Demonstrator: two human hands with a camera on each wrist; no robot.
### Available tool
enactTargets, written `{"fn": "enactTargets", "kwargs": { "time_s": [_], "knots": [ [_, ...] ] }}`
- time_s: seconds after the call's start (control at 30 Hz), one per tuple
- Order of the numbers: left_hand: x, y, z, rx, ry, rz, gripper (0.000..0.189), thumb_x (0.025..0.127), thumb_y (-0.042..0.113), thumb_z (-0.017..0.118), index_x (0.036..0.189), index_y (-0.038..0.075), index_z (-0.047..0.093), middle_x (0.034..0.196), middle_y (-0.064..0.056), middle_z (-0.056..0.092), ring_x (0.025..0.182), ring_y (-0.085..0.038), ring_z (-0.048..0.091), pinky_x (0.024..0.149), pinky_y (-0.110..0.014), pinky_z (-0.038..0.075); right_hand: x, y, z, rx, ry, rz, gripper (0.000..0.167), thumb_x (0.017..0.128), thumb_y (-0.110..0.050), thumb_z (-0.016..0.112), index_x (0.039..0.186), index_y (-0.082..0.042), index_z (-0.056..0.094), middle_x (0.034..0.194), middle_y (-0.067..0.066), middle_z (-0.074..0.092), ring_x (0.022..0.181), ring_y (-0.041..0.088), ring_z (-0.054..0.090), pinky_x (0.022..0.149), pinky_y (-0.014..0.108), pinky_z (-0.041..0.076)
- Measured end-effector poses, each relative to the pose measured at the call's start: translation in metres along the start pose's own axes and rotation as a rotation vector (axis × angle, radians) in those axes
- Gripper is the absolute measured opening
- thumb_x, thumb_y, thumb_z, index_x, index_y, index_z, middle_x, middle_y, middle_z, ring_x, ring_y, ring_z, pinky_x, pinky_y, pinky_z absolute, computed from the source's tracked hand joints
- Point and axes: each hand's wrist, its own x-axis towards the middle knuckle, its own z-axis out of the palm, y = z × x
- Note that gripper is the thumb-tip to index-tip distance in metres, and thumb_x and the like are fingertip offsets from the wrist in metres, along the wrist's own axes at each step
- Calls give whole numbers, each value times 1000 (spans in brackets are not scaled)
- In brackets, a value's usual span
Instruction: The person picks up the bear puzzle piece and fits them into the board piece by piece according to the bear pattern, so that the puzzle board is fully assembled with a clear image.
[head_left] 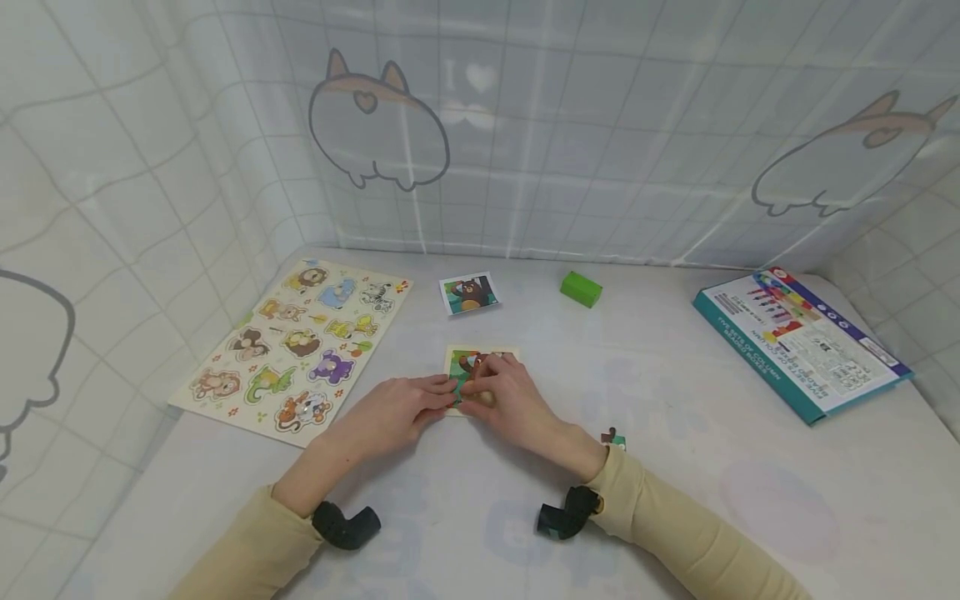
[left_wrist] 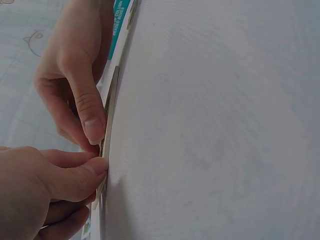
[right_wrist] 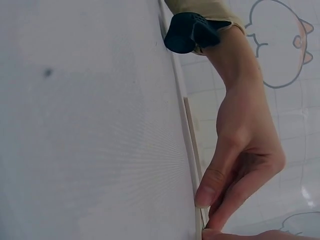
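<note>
A small wooden jigsaw puzzle board [head_left: 451, 354] with a bear picture lies on the table before me, partly covered by both hands. My left hand [head_left: 397, 408] is at its left side, thumb and forefinger pinching the board's edge [left_wrist: 114, 87] in the left wrist view. From the right, my right hand [head_left: 513, 400] reaches over the board. Its thumb and forefinger pinch a green puzzle piece [head_left: 458, 390] close over the picture, beside the left fingertips. Near the right wrist lies a loose brown-and-green puzzle piece [head_left: 617, 438], partly hidden by the sleeve.
Behind the board lie a bear picture card [head_left: 470, 293] and a green block [head_left: 581, 288]. A wooden animal puzzle [head_left: 292, 354] is at left, and a teal box [head_left: 802, 342] at right. Patterned curtains [head_left: 525, 133] hang along the table's back and sides.
</note>
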Motion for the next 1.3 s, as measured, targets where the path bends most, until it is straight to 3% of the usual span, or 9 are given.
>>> {"fn": "enactTargets", "kwargs": {
  "time_s": [0.47, 0.77, 1.3],
  "knots": [
    [1, 2, 1, -41, -22, -9, 34, 98, 12, 64, 132, 12, 67, 144, -2, 58, 135, -22, 53, 109, -42, 47, 4, 8, -12, -4, -25, 68, 5, 87, -8, 76, 89, -10, 80, 91, 2, 64, 85, 19, 52, 74, 31, 44],
    [2, 3, 3, -32, -42, -12, 33, 99, 11, 62, 132, 11, 67, 146, -1, 56, 137, -21, 51, 110, -43, 46, 6, 14, -11, -31, -4, 24, 6, 88, -6, 74, 87, -11, 78, 86, 1, 64, 82, 19, 52, 72, 30, 45],
    [2, 5, 3, -17, -65, 4, 37, 100, 13, 60, 138, 11, 61, 151, -1, 50, 138, -23, 50, 109, -42, 46, 7, 17, -11, -36, -20, 33, 6, 89, -7, 74, 88, -12, 78, 88, 2, 64, 84, 19, 53, 74, 32, 46]
  ]
}}
